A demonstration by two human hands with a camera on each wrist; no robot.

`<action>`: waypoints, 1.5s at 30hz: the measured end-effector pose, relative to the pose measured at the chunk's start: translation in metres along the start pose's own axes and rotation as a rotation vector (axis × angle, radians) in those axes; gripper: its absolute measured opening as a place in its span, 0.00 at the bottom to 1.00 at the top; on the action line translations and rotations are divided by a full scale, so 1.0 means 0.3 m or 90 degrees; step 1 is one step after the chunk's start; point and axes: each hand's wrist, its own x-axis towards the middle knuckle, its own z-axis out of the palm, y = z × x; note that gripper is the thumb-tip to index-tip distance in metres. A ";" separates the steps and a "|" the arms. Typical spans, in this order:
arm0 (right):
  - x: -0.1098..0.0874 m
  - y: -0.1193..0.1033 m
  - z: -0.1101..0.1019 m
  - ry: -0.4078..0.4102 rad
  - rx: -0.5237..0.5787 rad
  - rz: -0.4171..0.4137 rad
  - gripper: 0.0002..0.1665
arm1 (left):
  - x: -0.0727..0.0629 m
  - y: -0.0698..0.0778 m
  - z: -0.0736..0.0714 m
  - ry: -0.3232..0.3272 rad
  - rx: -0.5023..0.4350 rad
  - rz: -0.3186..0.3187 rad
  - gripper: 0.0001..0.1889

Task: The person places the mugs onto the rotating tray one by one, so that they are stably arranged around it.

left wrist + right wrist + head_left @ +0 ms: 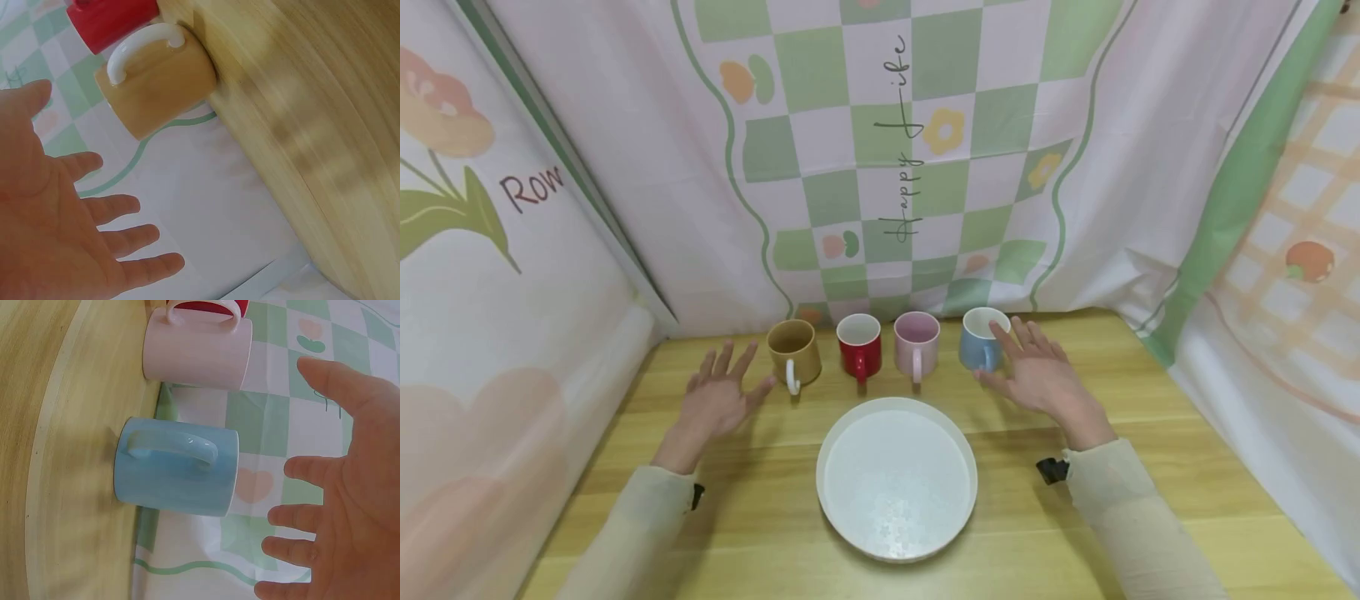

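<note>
The left hand (718, 404) is empty, its fingers spread and nearly straight, with the thumb tip just beside a mustard-tan mug (806, 363) that has a white handle. The right hand (1041, 379) is empty too, fingers splayed, beside a light blue mug (972, 352). Both mugs stand upright on the wood-grain tabletop (752, 517), on the inner side of the hand near them, handles facing the person. Between them stand a red mug (850, 357) and a pink mug (907, 357), closer to each other than the pink one is to the blue. Nearer the person than this row, between the forearms, lies a round white tray (895, 475).

In the head view, the right fingertips and thumb overlap the blue mug's rim and side; the right wrist view shows a gap between the fingers and the mug. The left wrist view likewise shows the left fingers apart from the mustard-tan mug, and just part of the red one beyond it. The right wrist view takes in the pink mug and a sliver of red.

Only the head view shows the tray, the mugs' insides (white in the red and blue ones), the cream sleeves (1142, 517) with black pieces at the cuffs, and the whole "Happy Life" lettering (902, 137) on the checked curtain (812, 71) behind.
</note>
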 end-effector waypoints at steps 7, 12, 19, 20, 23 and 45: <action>-0.001 0.001 0.002 0.010 -0.001 -0.016 0.55 | 0.000 -0.006 0.007 0.007 -0.014 0.017 0.45; 0.000 0.001 0.002 0.025 -0.002 -0.035 0.53 | -0.003 -0.008 0.013 0.034 -0.017 0.037 0.44; 0.003 -0.004 0.003 0.033 0.016 -0.047 0.50 | -0.009 -0.004 0.008 0.036 -0.044 0.050 0.41; 0.002 -0.004 0.003 0.031 0.018 -0.046 0.49 | -0.010 -0.003 0.007 0.034 -0.046 0.053 0.40; 0.001 -0.004 0.003 0.028 0.023 -0.046 0.49 | -0.013 -0.003 0.007 0.028 -0.051 0.059 0.39; 0.014 -0.009 0.001 0.045 0.054 -0.026 0.41 | -0.017 -0.010 0.023 0.035 -0.043 0.102 0.34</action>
